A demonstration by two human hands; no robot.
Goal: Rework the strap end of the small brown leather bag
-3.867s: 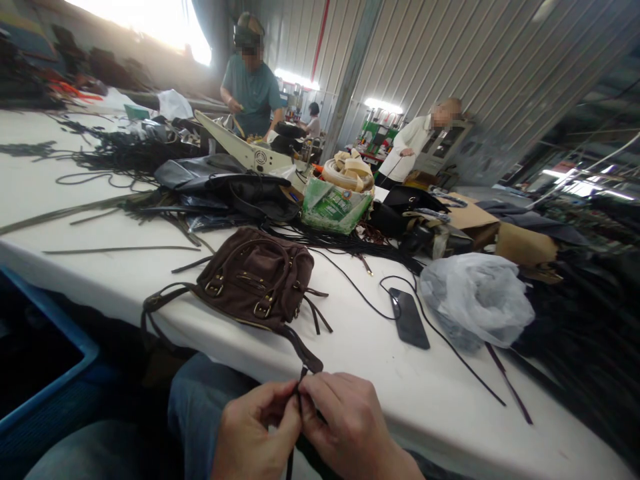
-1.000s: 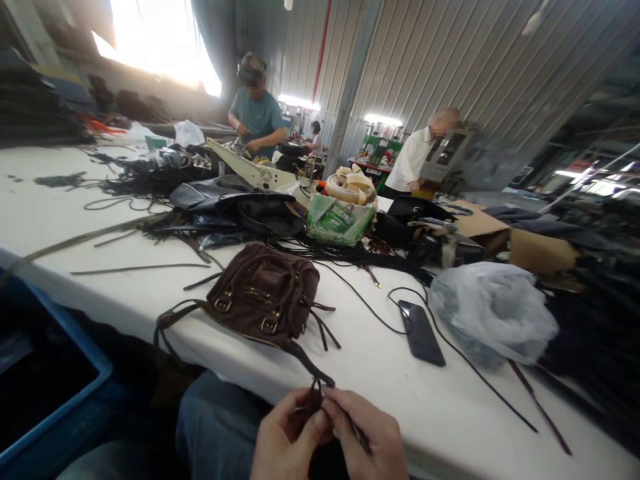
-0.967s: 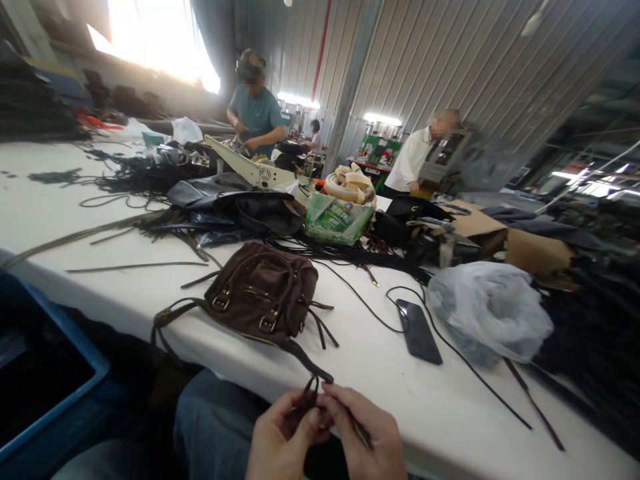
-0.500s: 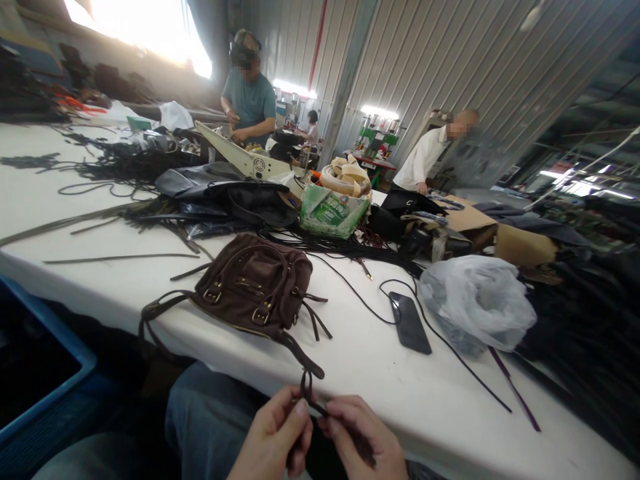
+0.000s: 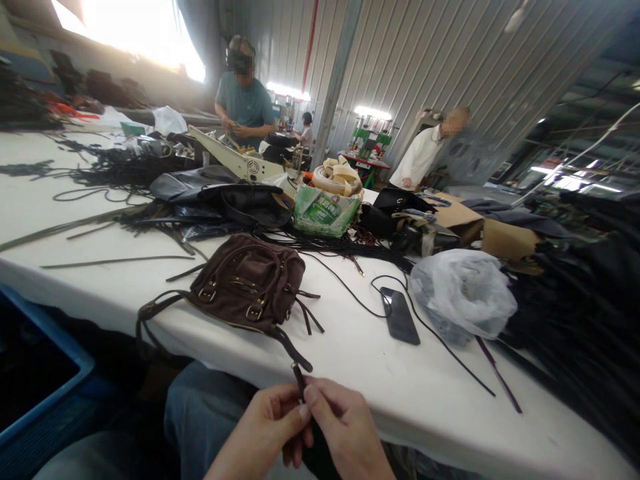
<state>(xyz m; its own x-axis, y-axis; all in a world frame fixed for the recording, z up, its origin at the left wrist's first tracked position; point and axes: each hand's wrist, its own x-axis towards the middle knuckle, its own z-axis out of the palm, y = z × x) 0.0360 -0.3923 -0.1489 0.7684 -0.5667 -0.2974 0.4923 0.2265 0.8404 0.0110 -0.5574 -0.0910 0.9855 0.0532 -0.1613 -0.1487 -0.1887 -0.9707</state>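
Both hands meet in front of me, just below the table's near edge. My left hand point(image 5: 273, 421) is closed with thumb and fingertips on a thin dark brown strap point(image 5: 299, 379), whose end sticks up between the hands. My right hand point(image 5: 336, 415) pinches the same strap from the other side; the rest of it is hidden by the fingers. Just beyond lies a dark brown bag point(image 5: 250, 280) with buckles, loose tassels and handles. One of its straps point(image 5: 293, 347) reaches toward my hands at the table edge.
A phone point(image 5: 400, 317) and a black cord lie right of the bag, beside a crumpled clear plastic bag point(image 5: 463, 293). Behind stand a green box point(image 5: 325, 210) holding rolled tape and a heap of black leather pieces point(image 5: 220, 200). A blue crate point(image 5: 50, 333) is at lower left. People work farther back.
My hands have drawn closer together. The strap, earlier looped up between them and stretched across to the right hand, now stands as one short upright end. The view has shifted slightly.
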